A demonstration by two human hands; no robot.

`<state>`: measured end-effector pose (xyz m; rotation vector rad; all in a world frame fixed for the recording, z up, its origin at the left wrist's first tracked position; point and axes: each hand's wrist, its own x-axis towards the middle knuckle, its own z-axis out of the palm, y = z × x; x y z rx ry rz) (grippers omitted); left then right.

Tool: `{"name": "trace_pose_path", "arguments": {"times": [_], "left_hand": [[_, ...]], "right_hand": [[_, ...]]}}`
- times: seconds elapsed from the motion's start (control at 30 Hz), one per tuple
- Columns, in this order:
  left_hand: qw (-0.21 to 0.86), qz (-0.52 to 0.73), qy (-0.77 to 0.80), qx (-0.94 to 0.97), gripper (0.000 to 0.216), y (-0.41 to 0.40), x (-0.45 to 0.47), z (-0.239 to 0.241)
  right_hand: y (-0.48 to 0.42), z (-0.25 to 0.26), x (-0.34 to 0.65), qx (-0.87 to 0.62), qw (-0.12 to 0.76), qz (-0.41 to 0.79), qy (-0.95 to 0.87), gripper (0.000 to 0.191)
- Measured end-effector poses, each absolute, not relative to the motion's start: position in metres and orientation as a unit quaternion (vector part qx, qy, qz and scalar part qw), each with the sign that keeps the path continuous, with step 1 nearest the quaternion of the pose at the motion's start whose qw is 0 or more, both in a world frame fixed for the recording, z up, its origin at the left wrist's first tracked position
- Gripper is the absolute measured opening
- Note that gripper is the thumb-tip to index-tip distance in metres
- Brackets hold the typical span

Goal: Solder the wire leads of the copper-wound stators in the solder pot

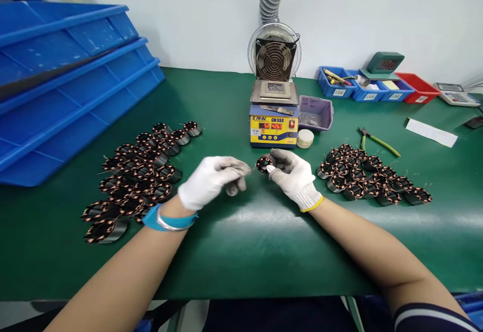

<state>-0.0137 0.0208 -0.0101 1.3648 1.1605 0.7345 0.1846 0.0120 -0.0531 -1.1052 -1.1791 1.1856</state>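
In my gloved right hand point(292, 173) is a motor stator point(264, 163), a black ring with copper windings, gripped between thumb and fingers with its open face toward me. Just left of it, the fingertips of my gloved left hand point(215, 180) are pinched together; whatever thin thing they hold is too small to make out. A blue wrist strap point(166, 219) goes round my left wrist. Many similar stators point(145, 171) stand in a group on the left, and another group of stators point(356, 173) stands on the right, with thin wire ends sticking up.
Behind my hands stands a solder pot point(274, 126) with a fan point(275, 59) above it. Beside it are a purple tray point(328, 120) and a small round tub point(305, 139). Green-handled cutters point(381, 144) lie on the right. Blue crates point(75, 90) rise at left.
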Motion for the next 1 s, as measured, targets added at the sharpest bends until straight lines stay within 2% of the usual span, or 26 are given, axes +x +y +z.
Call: {"name": "trace_pose_path", "arguments": {"times": [0.1, 0.17, 0.23, 0.3, 0.43, 0.5, 0.53, 0.6, 0.7, 0.77, 0.87, 0.93, 1.0], "left_hand": [[0.543, 0.416, 0.483, 0.546, 0.036, 0.021, -0.018, -0.007], [0.485, 0.406, 0.503, 0.589, 0.038, 0.018, -0.009, -0.012], [0.415, 0.358, 0.528, 0.649, 0.031, 0.012, 0.004, -0.018], [0.388, 0.350, 0.533, 0.666, 0.026, 0.007, 0.014, -0.019], [0.403, 0.531, 0.520, 0.534, 0.020, 0.007, 0.009, -0.013], [0.412, 0.578, 0.521, 0.474, 0.026, 0.010, 0.003, -0.012], [0.441, 0.555, 0.522, 0.474, 0.034, 0.011, 0.002, -0.013], [0.526, 0.431, 0.522, 0.515, 0.046, 0.011, 0.005, -0.015], [0.584, 0.301, 0.515, 0.551, 0.038, 0.004, 0.014, -0.012], [0.595, 0.310, 0.497, 0.550, 0.030, -0.001, 0.014, -0.005], [0.598, 0.395, 0.453, 0.530, 0.028, -0.004, 0.005, 0.005], [0.544, 0.463, 0.466, 0.522, 0.029, -0.001, 0.001, 0.005], [0.492, 0.460, 0.508, 0.538, 0.029, 0.003, 0.003, 0.001]], "right_hand": [[0.012, -0.049, 0.183, -0.472, 0.538, 0.515, -0.472, 0.048], [0.010, -0.047, 0.181, -0.468, 0.530, 0.528, -0.471, 0.047], [0.009, -0.046, 0.179, -0.464, 0.520, 0.537, -0.476, 0.047], [0.009, -0.046, 0.180, -0.465, 0.516, 0.538, -0.478, 0.046], [0.012, -0.046, 0.183, -0.485, 0.518, 0.521, -0.474, 0.045], [0.012, -0.046, 0.184, -0.489, 0.521, 0.519, -0.470, 0.045], [0.012, -0.046, 0.184, -0.486, 0.524, 0.519, -0.469, 0.046], [0.012, -0.047, 0.183, -0.477, 0.529, 0.518, -0.474, 0.049], [0.010, -0.051, 0.182, -0.464, 0.531, 0.504, -0.499, 0.048], [0.009, -0.052, 0.182, -0.461, 0.534, 0.493, -0.510, 0.047], [0.008, -0.051, 0.181, -0.456, 0.545, 0.492, -0.503, 0.046], [0.008, -0.048, 0.181, -0.450, 0.553, 0.491, -0.500, 0.044], [0.007, -0.046, 0.180, -0.446, 0.554, 0.486, -0.509, 0.043]]}}
